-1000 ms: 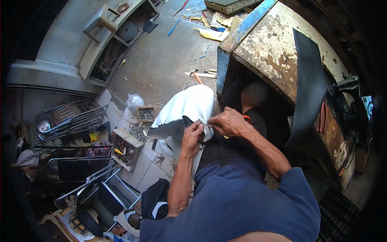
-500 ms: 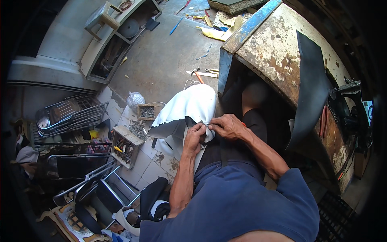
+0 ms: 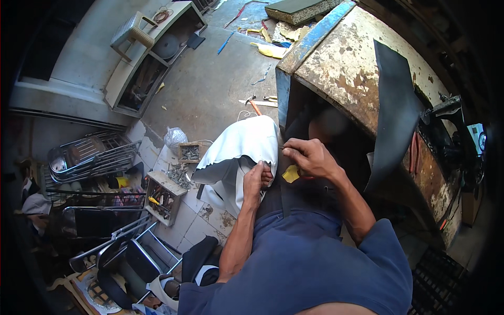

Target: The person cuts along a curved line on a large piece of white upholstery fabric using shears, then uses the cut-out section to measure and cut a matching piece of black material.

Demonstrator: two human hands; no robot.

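Observation:
My left hand (image 3: pixel 254 181) is closed on the gathered edge of a white cover (image 3: pixel 239 137) with a dark grey underside, draped over a rounded piece in front of me. My right hand (image 3: pixel 310 160) is raised just to its right, fingers closed on something small that I cannot make out. A yellow scrap or object (image 3: pixel 290 174) shows just below it. A hammer (image 3: pixel 254 107) with an orange handle lies on the floor beyond the cover.
Wooden boxes of metal pieces (image 3: pixel 163 199), a plastic bundle (image 3: pixel 174 137) and stacked metal chairs (image 3: pixel 86 155) are at left. A worn bench (image 3: pixel 338 60) with a hanging black sheet (image 3: pixel 388 105) and a machine (image 3: pixel 451 131) is at right. Scraps (image 3: pixel 270 50) lie farther back.
My right hand has lifted away from the cover's edge, up and right, and a yellow piece now shows beneath it. My left hand has moved slightly right along the edge.

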